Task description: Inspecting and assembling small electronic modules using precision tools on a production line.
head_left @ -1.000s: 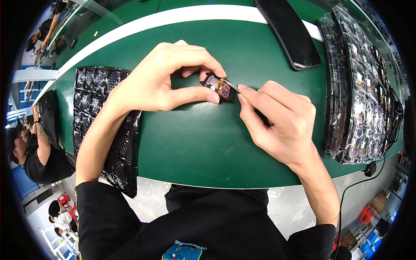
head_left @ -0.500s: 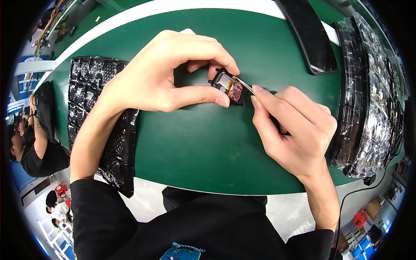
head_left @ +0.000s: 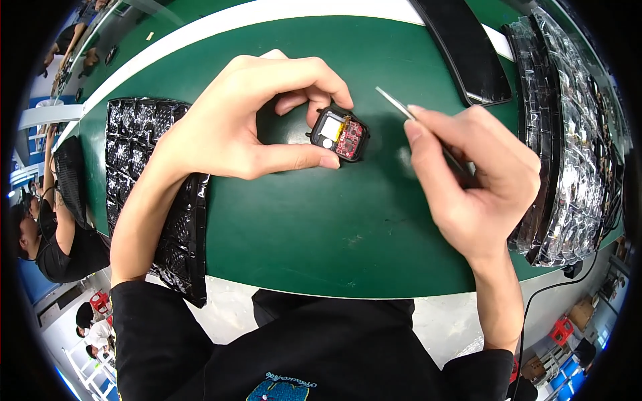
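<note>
Between the thumb and fingers of my left hand (head_left: 257, 117) is a small black smartwatch case (head_left: 340, 136), held by its edges just over the green table. Its inside faces up: a silvery battery-like block, a round disc, a strip of yellow tape and a red circuit board show there. To its right, my right hand (head_left: 478, 177) pinches a pair of thin metal tweezers (head_left: 396, 103). Their tip points up and left, apart from the watch case. Whether anything sits in the tweezers' tip is too small to tell.
A black blister tray (head_left: 144, 134) lies under my left forearm. At the right stands a stack of black and clear plastic trays (head_left: 558, 154). A black glossy flat panel (head_left: 468, 53) rests at the back right of the green table (head_left: 301, 240). Another person (head_left: 63, 227) sits at the left.
The tweezers were at the watch case; my right hand has drawn them away to the right. My left hand has shifted slightly left with the case and turned it a little.
</note>
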The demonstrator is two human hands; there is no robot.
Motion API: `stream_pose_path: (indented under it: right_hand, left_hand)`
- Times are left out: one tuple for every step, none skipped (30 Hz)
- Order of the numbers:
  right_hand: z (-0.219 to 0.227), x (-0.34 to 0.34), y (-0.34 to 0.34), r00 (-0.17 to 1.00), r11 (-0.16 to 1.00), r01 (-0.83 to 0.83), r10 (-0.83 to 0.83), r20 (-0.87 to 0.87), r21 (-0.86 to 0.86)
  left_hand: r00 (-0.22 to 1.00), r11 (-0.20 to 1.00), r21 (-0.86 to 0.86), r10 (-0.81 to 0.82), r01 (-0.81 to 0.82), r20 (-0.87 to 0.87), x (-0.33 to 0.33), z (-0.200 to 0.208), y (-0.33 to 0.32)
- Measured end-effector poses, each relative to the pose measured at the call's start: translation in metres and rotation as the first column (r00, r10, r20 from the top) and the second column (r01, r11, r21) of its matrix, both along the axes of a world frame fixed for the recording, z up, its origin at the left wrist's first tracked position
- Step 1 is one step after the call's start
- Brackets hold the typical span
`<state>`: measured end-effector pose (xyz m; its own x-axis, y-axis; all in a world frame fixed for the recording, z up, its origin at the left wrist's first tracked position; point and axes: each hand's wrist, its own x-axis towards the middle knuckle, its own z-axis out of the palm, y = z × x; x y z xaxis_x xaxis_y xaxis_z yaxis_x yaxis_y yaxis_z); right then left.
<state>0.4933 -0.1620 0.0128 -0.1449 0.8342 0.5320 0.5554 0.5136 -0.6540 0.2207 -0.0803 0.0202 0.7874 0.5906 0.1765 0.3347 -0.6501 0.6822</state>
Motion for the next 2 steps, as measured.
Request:
stream_pose_path:
  right_hand:
    - [0.0008,0.0045,0.0009,1.0,1.0,0.016,-0.016,0.002,-0.009]
    - [-0.0001,0.0093,0.0042,0.999,0.999,0.032,-0.032,0.003,-0.018]
  left_hand:
    - [1.0,1.0,0.008,0.003,-0.003,-0.016,0.0015,0.001,-0.0006]
    - [0.999,1.0,0.015,0.006,-0.006,-0.033,0.0028,0.0031,-0.0017]
